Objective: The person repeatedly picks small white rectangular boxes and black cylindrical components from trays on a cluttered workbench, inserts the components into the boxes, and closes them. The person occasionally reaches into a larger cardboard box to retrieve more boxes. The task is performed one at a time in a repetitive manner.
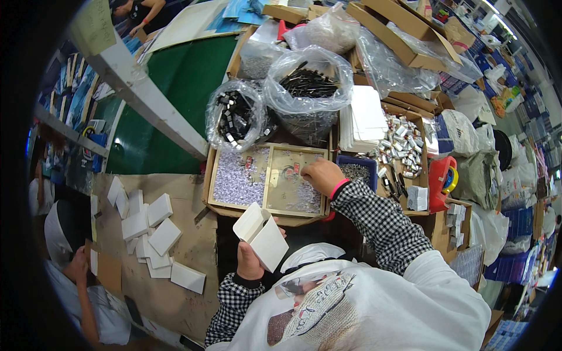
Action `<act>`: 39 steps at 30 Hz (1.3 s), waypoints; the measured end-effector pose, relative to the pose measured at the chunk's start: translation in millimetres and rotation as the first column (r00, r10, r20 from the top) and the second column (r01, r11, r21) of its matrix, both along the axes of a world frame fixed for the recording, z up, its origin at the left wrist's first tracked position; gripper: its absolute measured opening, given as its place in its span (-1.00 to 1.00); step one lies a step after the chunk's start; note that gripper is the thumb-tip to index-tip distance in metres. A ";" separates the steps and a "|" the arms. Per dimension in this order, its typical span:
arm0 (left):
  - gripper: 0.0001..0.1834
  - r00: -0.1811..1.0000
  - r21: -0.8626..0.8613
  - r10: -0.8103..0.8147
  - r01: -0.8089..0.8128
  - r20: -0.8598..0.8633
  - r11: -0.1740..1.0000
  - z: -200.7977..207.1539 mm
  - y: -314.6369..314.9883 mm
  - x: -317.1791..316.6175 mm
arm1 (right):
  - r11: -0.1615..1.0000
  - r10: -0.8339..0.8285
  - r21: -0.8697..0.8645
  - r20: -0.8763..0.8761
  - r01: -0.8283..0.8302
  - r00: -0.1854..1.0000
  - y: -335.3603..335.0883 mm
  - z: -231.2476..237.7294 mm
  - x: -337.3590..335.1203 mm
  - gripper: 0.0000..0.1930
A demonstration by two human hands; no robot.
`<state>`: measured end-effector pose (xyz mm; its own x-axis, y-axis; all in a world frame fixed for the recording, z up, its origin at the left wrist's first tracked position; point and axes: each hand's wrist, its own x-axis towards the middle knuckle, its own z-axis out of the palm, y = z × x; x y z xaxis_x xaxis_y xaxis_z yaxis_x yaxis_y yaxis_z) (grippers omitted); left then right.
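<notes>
My left hand (249,263) grips a small white cardboard box (270,244), tilted, with its top flap raised. What lies inside the box does not show. Over the right compartment of a shallow wooden tray (268,180), my right hand (322,176) reaches down with its fingers drawn together. Whatever those fingertips pinch, if anything, is too small to make out. Scattered small clear pieces (307,198) lie beneath that hand, beside a few tiny red items. The left compartment is spread with many pale lilac pieces (234,184).
Several closed white boxes (165,237) lie loose on the brown board at left. Behind the tray stand clear bags of black parts (307,82). A carton of silver metal parts (403,143) and a blue bin (358,171) flank it. A person's hand (77,268) shows at far left.
</notes>
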<state>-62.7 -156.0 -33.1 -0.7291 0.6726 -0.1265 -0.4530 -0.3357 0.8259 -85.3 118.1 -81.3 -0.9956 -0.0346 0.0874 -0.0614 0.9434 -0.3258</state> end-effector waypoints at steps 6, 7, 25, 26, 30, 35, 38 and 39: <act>0.16 0.992 -0.017 0.097 -0.096 0.083 0.995 1.6 -15.2 3.9 | 0.993 -0.101 -0.028 0.238 0.111 0.966 -13.2 -22.8 -36.8 -0.81; 0.16 0.990 -0.009 0.118 -0.118 0.083 0.993 0.4 -17.6 4.7 | 0.992 -0.116 -0.011 0.315 0.126 0.942 -13.2 -25.2 -39.9 -0.81; 0.07 0.959 0.091 0.254 -0.266 0.125 0.960 -10.9 -64.3 3.5 | 0.975 0.112 -0.196 0.041 -0.102 0.993 -52.1 0.1 -104.9 -0.83; 0.08 0.961 0.094 0.250 -0.261 0.120 0.961 -9.9 -66.3 3.7 | 0.982 0.112 -0.159 0.035 -0.105 0.993 -56.2 -4.5 -111.1 -0.83; 0.09 0.953 0.080 0.276 -0.287 0.123 0.955 -8.3 -74.4 4.6 | 0.990 0.143 -0.026 0.104 -0.141 0.984 -63.6 -19.0 -125.8 -0.83; 0.07 0.952 0.067 0.290 -0.297 0.099 0.952 -12.0 -84.9 4.0 | 0.979 0.193 0.033 0.135 -0.199 0.972 -64.4 -31.5 -133.2 -0.83; 0.05 0.960 0.046 0.269 -0.273 0.080 0.961 -12.0 -86.3 3.0 | 0.974 0.202 0.081 0.136 -0.214 0.970 -67.1 -39.1 -136.8 -0.83; 0.05 0.956 0.053 0.273 -0.279 0.108 0.959 -11.4 -85.8 2.6 | 0.973 0.191 0.104 0.145 -0.207 0.971 -67.7 -41.0 -137.5 -0.83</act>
